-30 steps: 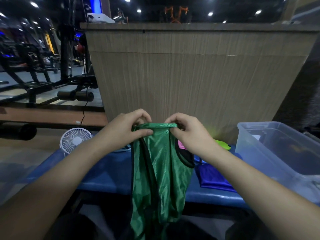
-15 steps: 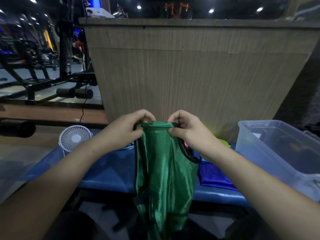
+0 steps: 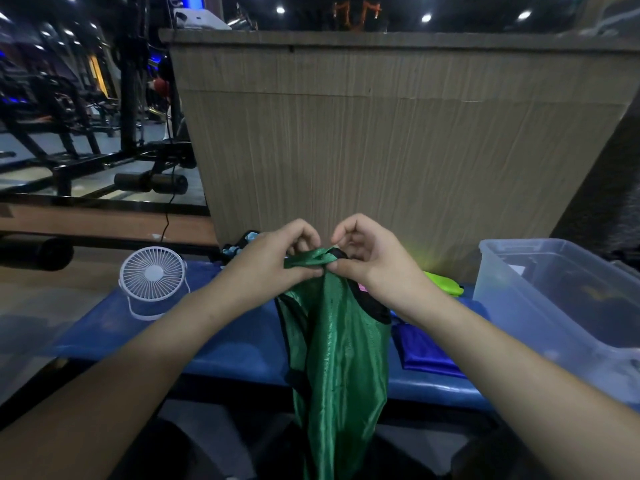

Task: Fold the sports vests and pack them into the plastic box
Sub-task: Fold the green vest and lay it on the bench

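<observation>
Gym machines stand dim in the background behind a tall wood-grain counter front (image 3: 381,150), and below it runs a blue padded bench (image 3: 225,344) where the work is set. Over that bench the green sports vest (image 3: 341,348) hangs lengthwise in the air, its top edge bunched between the two hands, its tail dropping past the bench's near edge. The left hand (image 3: 277,259) pinches the gathered top with thumb and curled fingers; the right hand (image 3: 367,258) pinches it just beside, thumbs nearly touching. To fold well, the shoulders probably want matching edge to edge before the cloth is lowered flat, since slippery satin slides out of line easily. A folded blue vest (image 3: 426,351) lies on the bench to the right, a lime-yellow one (image 3: 443,284) behind it, and the clear plastic box (image 3: 502,282) waits at the right end. A small white fan (image 3: 152,277) stands at left.
</observation>
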### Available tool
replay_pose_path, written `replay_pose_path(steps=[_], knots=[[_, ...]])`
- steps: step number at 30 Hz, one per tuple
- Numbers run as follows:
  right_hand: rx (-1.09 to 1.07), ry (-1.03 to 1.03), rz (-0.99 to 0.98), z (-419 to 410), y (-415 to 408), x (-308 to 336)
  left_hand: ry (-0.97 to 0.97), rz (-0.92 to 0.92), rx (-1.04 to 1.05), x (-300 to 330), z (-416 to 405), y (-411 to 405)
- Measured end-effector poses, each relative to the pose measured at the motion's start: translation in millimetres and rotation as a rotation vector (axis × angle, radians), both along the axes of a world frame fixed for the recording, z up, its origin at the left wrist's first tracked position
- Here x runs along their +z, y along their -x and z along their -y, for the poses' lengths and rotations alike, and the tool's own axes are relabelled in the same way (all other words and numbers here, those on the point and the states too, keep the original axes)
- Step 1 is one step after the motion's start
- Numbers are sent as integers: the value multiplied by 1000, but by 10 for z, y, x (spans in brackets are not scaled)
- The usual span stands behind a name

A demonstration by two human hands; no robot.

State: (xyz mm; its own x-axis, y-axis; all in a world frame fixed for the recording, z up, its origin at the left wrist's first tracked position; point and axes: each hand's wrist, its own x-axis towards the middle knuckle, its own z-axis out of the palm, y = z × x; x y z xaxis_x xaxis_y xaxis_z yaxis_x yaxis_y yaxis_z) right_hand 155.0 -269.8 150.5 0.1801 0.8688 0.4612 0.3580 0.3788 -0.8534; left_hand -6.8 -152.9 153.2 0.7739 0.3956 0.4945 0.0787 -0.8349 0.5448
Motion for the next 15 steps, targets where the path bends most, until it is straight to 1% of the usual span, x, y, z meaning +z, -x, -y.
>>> replay_pose_path(steps=[2,4,6,9,12,15], knots=[[0,-4,-4,-1,-11,-7,16,-77,-14,26,-15,-12],[0,-5,8,0,-27,-14,-45,-146,-33,80,-39,-24],[-8,7,44,-4,-53,-49,-58,-180,-44,160,-45,-25],[-21,73,74,13,-97,-165,-25,-224,-27,296,-60,2],[-32,114,128,80,-169,-320,-22,-230,-27,412,-85,47],[18,140,140,185,-234,-445,14,-205,-28,474,-115,99]])
